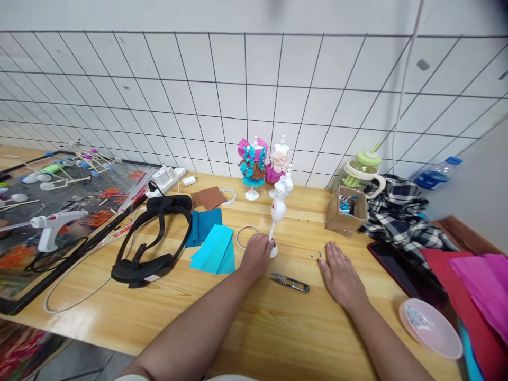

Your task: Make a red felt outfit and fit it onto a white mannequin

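Observation:
My left hand (257,255) is closed around the foot of a small white mannequin stand (280,198), which leans to the right above the wooden table (254,328). Flat on the table lies my right hand (340,271), fingers stretched out and together, holding nothing. Small thread snips (289,282) lie between the two hands. Turquoise and blue paper sheets (213,244) lie just left of my left hand, beside a white ring (245,236). Two dressed mini mannequins (262,165) stand by the tiled wall behind.
A black headset (153,238) and a white glue gun (53,226) lie at the left. A small cardboard box (344,210), a green jug (362,172) and checked cloth (400,211) sit at the right, with a pink dish (431,328) and pink paper (482,286).

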Available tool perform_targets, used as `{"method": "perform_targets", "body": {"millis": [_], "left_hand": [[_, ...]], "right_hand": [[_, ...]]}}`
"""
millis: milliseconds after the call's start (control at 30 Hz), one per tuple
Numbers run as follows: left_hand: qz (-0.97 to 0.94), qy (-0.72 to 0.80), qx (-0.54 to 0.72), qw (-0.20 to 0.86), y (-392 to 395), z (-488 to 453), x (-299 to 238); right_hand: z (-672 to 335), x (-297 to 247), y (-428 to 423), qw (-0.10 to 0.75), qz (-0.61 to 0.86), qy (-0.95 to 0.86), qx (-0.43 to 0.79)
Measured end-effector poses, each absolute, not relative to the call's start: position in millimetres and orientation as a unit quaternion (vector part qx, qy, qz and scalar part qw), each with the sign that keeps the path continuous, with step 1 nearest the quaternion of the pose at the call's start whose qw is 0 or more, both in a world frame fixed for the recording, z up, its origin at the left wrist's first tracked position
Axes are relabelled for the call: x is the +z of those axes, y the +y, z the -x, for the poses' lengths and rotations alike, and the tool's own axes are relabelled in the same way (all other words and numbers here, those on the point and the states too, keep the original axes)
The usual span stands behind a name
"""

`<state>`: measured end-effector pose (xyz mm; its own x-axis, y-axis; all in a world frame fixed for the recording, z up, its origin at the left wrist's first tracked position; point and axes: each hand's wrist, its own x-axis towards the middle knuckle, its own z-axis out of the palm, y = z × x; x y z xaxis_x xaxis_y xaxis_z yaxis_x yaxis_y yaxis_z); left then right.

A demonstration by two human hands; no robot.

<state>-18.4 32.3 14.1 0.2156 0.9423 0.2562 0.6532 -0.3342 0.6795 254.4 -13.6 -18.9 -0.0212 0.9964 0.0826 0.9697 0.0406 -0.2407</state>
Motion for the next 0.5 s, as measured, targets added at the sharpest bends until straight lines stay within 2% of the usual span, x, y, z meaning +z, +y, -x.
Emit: {"method": "perform_targets", "body": {"millis": [233,367,500], "left_hand": [[-0.753,0.534,0.32,0.211,31.4,19.5,13.0],[-0.758,0.532,0.316,0.209,31.7,19.2,13.1],[-0.758,0.53,0.318,0.209,31.3,19.2,13.6]], "right_hand": [[-250.2,-9.9,-15.6,0.162,0.669,-0.722,0.069],[-267.4,-7.4,4.1,0.114,0.68,-0.721,0.071],[-272.9,-9.3,0.1,0.095,0.625,-0.771,0.082]]}}
